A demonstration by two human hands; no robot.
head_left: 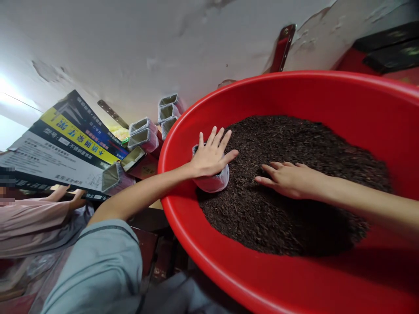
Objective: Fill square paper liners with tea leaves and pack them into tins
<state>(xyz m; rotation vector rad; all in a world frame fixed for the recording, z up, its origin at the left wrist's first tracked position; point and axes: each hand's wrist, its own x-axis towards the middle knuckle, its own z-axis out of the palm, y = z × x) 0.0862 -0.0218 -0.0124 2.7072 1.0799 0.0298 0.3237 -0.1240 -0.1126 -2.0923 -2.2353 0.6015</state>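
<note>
A big red basin (203, 257) holds a heap of dark, shredded loose material (258, 218). At the basin's left side stands a small container wrapped in clear plastic (212, 183). My left hand (211, 157) lies over the top of this container, palm down with the fingers spread, and hides most of its opening. To the right, my right hand (291, 179) rests palm down on the dark material, its fingers stretched out and slightly apart.
Left of the basin stand several plastic-wrapped containers (143, 138), one (114, 178) nearer the printed cardboard (65, 144). Another person in a pink top (36, 218) is at the far left. Behind the basin rises a pale wall (196, 39); dark objects (393, 48) lie at the upper right.
</note>
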